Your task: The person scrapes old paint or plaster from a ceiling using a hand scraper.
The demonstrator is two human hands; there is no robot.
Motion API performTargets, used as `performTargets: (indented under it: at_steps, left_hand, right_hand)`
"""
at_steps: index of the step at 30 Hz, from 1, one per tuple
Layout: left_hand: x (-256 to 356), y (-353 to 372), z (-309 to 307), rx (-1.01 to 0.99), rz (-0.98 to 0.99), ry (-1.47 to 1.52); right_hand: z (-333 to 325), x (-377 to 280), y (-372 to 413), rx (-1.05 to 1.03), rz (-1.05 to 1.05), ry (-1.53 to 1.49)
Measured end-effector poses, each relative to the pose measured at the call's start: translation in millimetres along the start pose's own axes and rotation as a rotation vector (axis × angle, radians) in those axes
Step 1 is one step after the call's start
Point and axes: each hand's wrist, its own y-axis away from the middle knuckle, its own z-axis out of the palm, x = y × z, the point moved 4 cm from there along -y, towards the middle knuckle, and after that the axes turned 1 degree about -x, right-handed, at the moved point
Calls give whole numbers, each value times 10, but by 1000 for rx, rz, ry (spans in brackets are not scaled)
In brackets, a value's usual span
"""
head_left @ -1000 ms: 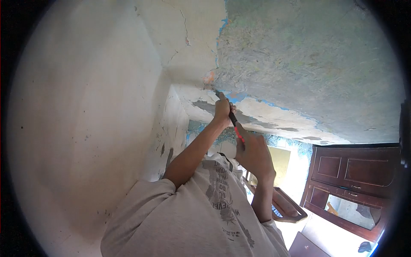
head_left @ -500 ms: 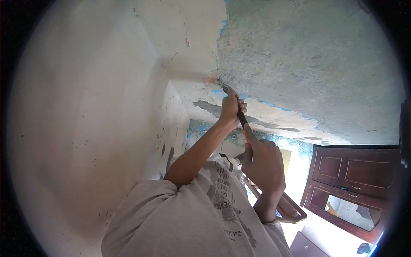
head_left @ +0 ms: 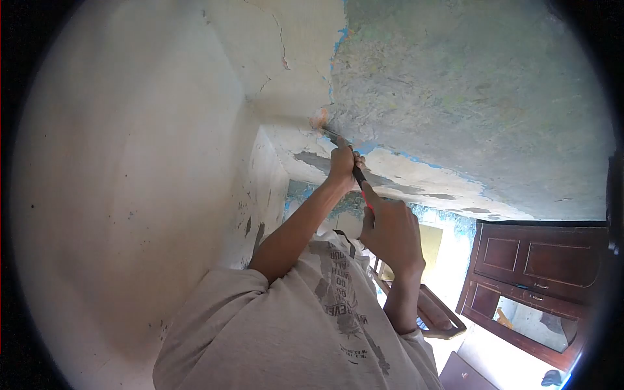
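My left hand (head_left: 342,162) is closed round the black front part of a slim scraper (head_left: 359,174), with the thumb lying along it towards the tip. Behind it, my right hand (head_left: 396,235) grips the red-and-black handle end, its index finger stretched along the handle. The metal tip meets the peeling wall surface (head_left: 416,110) just beside a small orange exposed patch (head_left: 320,118). Ragged blue paint edges part the rough grey-green area from the cream paint. The tip's exact shape is too small to make out.
A smooth pale wall (head_left: 123,175) fills the left side and meets the scraped surface at a corner. Thin cracks (head_left: 281,42) run through the cream paint. To the right stands a dark wooden cabinet (head_left: 536,257). A brown-framed piece of furniture (head_left: 445,322) is close behind my right arm.
Both hands and the scraper have shifted slightly to the left. The tip has slid a little left and down, to just below the orange patch. Both hands keep their hold.
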Motion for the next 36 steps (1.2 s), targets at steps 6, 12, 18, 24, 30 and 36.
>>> performTargets:
  at_steps: [6,12,18,24,30,36]
  left_hand:
    - [42,328,280,-113,-10,6]
    - [29,101,67,-74,82,-56]
    - [39,256,210,-146,76,-16]
    - [18,317,254,-146,47,-24]
    - [32,156,87,-90,96,-84]
    - [21,413,375,-171,32,-22]
  right_hand:
    - [-228,-110,172,-23,64,-34]
    - [-68,-34,61,-16,44,-42]
    - [-152,-94,162,63,20,-6]
    - [-211,-71,230,68,35,-32]
    - [-22,-27,113,105,2,43]
    - [-312,-113,296,6,86,-50]
